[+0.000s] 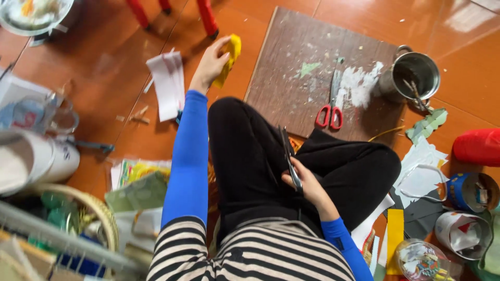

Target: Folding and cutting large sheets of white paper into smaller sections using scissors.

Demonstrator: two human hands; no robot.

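I sit cross-legged on an orange tiled floor in black trousers. My left hand (pixel 211 65) is stretched out ahead and holds a yellow piece of paper or foam (pixel 230 56) above the floor. My right hand (pixel 307 186) rests on my right thigh and grips a pair of dark scissors (pixel 289 156), blades pointing away from me. Both arms wear blue sleeves.
A brown board (pixel 291 62) lies ahead with red-handled scissors (pixel 330 106), white scraps and a metal cup (pixel 415 74). White folded paper (pixel 167 83) lies left. Tins, paper offcuts and a yellow strip (pixel 395 234) sit right; a basket (pixel 99 208) and white containers sit left.
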